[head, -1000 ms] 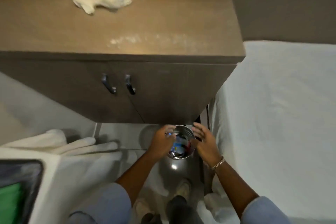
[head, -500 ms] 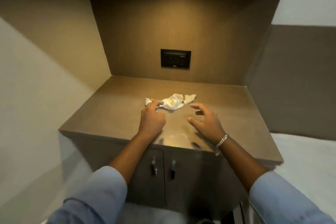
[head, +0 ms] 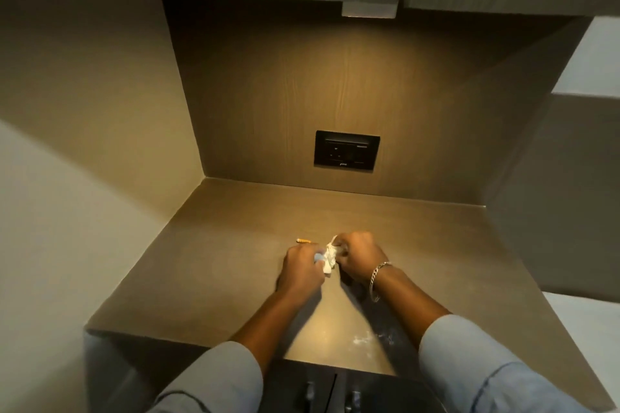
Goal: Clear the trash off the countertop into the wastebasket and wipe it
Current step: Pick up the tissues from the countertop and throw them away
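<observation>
Countertop [head: 214, 245] mostly bare, so clearing looks nearly done; wiping not yet done, judging by white powdery smears [head: 364, 340] near its front edge. My left hand [head: 300, 270] and right hand [head: 357, 256] both close on the crumpled white tissue [head: 329, 258] mid-counter. Small orange scrap [head: 303, 240] lies just beyond, untouched.

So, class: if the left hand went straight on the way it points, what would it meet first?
Probably the small orange scrap on the countertop, just beyond the left hand; after that, bare counter to the back wall. Depth is unclear.
</observation>
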Demonstrator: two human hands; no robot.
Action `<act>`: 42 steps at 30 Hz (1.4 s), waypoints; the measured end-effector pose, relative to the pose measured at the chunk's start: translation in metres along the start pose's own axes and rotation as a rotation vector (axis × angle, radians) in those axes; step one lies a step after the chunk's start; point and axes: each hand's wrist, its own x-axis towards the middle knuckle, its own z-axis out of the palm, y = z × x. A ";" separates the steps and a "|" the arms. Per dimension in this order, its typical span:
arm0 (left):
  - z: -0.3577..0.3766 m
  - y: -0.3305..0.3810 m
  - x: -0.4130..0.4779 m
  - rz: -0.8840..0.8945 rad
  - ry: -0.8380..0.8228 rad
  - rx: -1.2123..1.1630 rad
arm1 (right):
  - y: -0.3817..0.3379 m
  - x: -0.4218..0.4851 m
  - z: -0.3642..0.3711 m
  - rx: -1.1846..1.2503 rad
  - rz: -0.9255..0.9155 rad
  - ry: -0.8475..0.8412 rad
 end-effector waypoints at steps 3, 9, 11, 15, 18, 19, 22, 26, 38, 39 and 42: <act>0.009 0.013 -0.004 -0.061 0.048 -0.219 | -0.002 -0.014 -0.010 0.100 -0.010 0.104; 0.004 0.050 -0.040 -0.065 -0.005 -0.549 | 0.009 -0.076 -0.050 0.310 -0.021 0.260; 0.004 0.062 -0.065 -0.043 -0.073 -0.626 | 0.017 -0.111 -0.064 0.367 -0.042 0.249; 0.022 0.075 -0.128 -0.047 -0.171 -0.718 | 0.039 -0.194 -0.075 0.529 -0.064 0.200; 0.059 0.071 -0.192 -0.087 -0.227 -0.750 | 0.069 -0.261 -0.058 0.620 -0.042 0.135; 0.077 0.068 -0.215 -0.122 -0.257 -0.752 | 0.082 -0.284 -0.047 0.642 -0.014 0.107; 0.140 0.051 -0.276 -0.297 -0.344 -0.736 | 0.131 -0.346 -0.002 0.713 0.106 0.001; 0.229 0.019 -0.330 -0.549 -0.423 -0.601 | 0.193 -0.397 0.077 0.645 0.327 -0.093; 0.436 -0.132 -0.349 -0.886 -0.681 -0.270 | 0.338 -0.409 0.328 0.499 0.729 -0.174; 0.441 -0.141 -0.354 -0.922 -0.695 -0.302 | 0.345 -0.410 0.342 0.480 0.747 -0.184; 0.447 -0.159 -0.367 -0.972 -0.729 -0.377 | 0.358 -0.412 0.372 0.359 0.742 -0.226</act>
